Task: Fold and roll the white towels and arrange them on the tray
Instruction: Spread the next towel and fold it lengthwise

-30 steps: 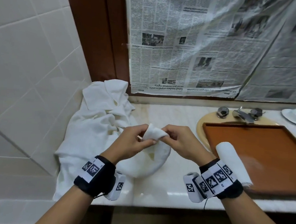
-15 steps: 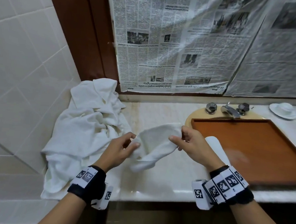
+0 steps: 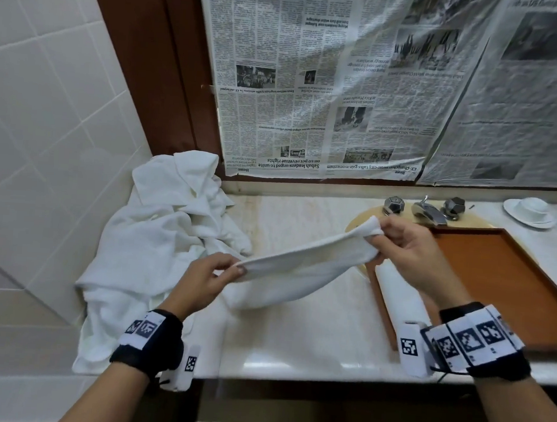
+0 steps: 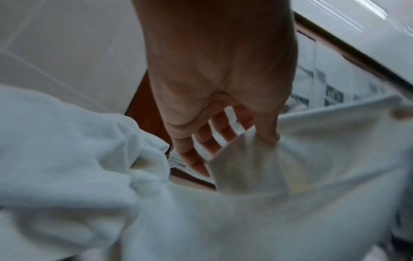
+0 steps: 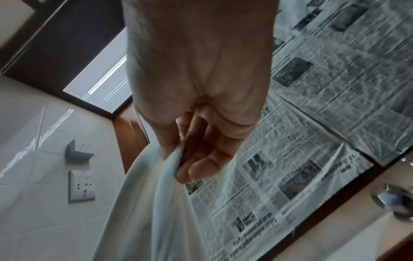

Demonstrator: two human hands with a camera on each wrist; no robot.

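**Towel handling: soft, light, limp**

Heap of towels (image 3: 170,236) on counter (image 3: 294,337), tray (image 3: 496,285) with one rolled towel (image 3: 399,298). Held towel (image 3: 299,265) stretched above counter, sagging mid-span. Left hand (image 3: 199,281) and right hand (image 3: 409,249) pinching opposite ends. Best gripped at corners; likely slumps otherwise.

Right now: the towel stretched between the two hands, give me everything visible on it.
The held towel is small, white and soft, terry-like cloth. It is pulled out into a band above the marble counter, rising toward the right, its lower edge sagging. The left hand pinches its left end, the right hand its bunched right end, near the tray. The wrist views show thumb and fingers clamping the cloth. It looks unfolded.
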